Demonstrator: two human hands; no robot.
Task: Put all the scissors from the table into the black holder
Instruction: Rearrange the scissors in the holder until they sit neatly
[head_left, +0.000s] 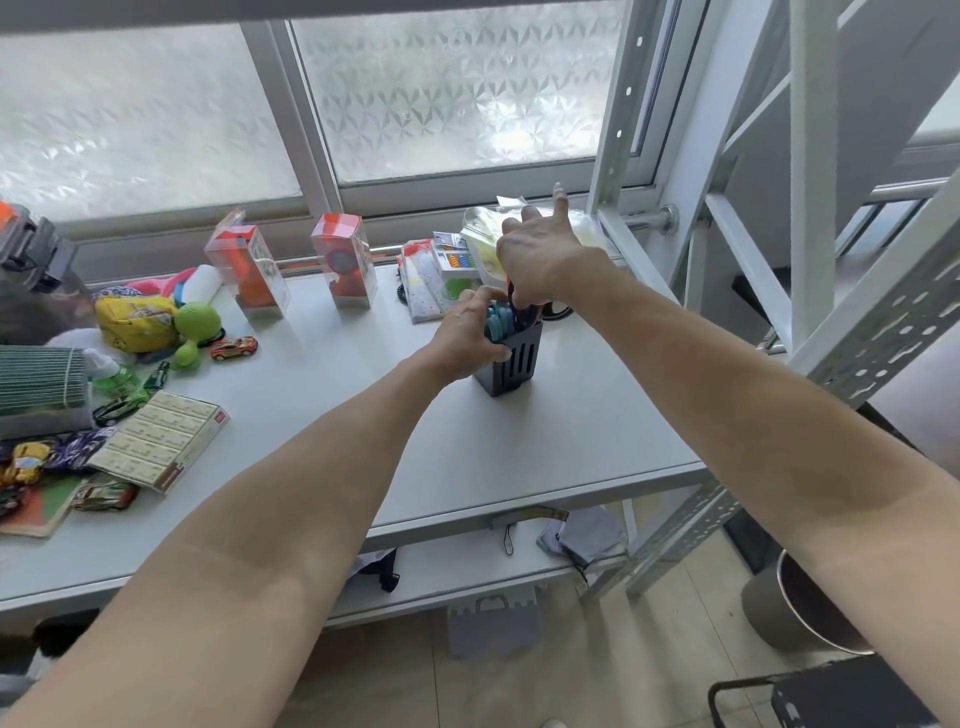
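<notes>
The black slotted holder (514, 361) stands upright on the white table (545, 441), toward its back right. Blue-handled scissors (500, 323) sit inside it, handles up. My left hand (467, 338) grips the holder's left side and top edge. My right hand (540, 249) is above the holder, its thumb and a finger pinching dark red-handled scissors (523, 310) whose blades are down in the holder; the other fingers stick up. Another dark handle loop (558, 312) shows just behind the holder on the table.
Clear toy boxes (249, 270) (344, 260) and a plastic bag (485, 234) line the back by the window. Toy cars, a green toy (197, 325) and a box of erasers (161, 441) fill the left side. A metal rack post (618, 119) rises at right.
</notes>
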